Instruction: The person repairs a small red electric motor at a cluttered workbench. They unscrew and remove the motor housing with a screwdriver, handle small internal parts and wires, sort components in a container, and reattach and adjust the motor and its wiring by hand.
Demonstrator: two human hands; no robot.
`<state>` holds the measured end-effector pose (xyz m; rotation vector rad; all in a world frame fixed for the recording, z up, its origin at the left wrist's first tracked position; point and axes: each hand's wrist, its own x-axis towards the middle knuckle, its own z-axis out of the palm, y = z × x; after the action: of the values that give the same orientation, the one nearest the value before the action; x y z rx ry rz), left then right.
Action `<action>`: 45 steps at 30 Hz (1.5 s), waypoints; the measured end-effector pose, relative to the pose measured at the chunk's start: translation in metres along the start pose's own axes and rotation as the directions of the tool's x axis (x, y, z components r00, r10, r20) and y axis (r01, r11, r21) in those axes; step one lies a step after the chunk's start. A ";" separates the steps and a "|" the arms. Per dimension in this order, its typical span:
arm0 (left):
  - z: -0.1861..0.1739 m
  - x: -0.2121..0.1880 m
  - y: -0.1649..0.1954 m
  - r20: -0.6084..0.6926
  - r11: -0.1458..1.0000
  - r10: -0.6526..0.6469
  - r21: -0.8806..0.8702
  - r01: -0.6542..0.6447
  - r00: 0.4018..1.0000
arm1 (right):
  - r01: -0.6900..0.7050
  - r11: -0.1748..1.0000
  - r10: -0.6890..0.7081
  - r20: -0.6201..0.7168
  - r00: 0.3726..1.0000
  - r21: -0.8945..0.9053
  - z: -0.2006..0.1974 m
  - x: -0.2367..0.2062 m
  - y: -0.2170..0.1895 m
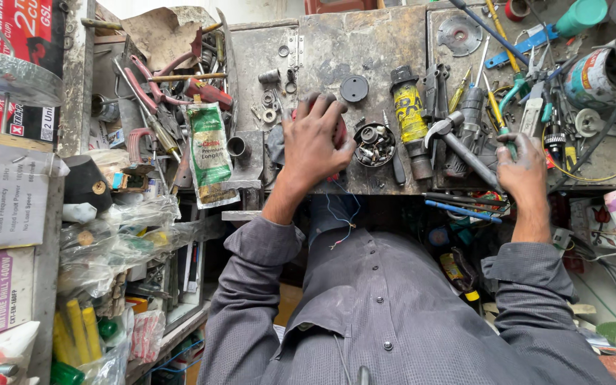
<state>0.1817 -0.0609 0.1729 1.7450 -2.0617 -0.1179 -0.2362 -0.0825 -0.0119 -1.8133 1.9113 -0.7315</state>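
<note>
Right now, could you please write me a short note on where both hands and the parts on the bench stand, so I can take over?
Left hand: spread flat over a red round part on the worn metal bench, pressing it down; blue and red thin wires hang below the bench edge.
Right hand: closed on a green-handled tool at the bench's right edge.
Beside the left hand: a small round dish of screws and bearings, a black disc, and a yellow-and-black motor body.
Done: the tool appears dismantled, its parts laid out.
Left: reassembly, seemingly; nothing shows refitted yet.
</note>
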 end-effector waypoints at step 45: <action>0.020 0.005 -0.019 -0.213 0.970 0.183 -0.118 -0.211 0.960 | 0.287 0.911 -0.168 -0.367 0.915 0.297 -0.005 -0.031 -0.035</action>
<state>0.1910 -0.0737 0.1498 1.3997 -2.0140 -0.0231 -0.2097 -0.0519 0.0117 -1.7878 1.6284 -1.4441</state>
